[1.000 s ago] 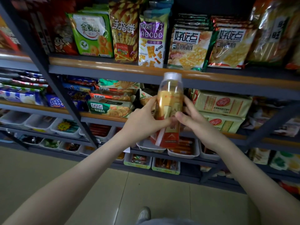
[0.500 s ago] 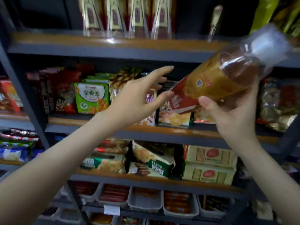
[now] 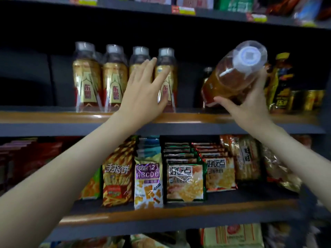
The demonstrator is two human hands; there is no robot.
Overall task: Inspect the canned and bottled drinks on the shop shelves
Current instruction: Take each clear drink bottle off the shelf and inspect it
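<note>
The right hand (image 3: 250, 106) holds the amber bottle (image 3: 231, 76) up in front of the drinks shelf (image 3: 53, 117). The bottle is tilted with its white cap towards the camera. The thumb curls under the bottle's lower end and the other fingers wrap behind it.

The left hand (image 3: 143, 93) reaches flat against the row of bottles (image 3: 86, 77) standing upright at the shelf's front edge. Its fingers (image 3: 152, 63) are straight and close together, with the thumb spread to the side. The hand hides most of the third bottle, and the thumb lies across the fourth. All carry gold-and-red labels and clear wrap over pale caps.

Behind the tilted bottle stands a dark bottle (image 3: 207, 72), partly hidden by it. Further right are a yellow-capped container (image 3: 281, 77) and gold cans (image 3: 308, 99), all blurred.

On the shelf below, snack packets (image 3: 184, 181) stand packed side by side, and both forearms cross in front of that level. Price tags (image 3: 182, 9) hang on the shelf edge above.
</note>
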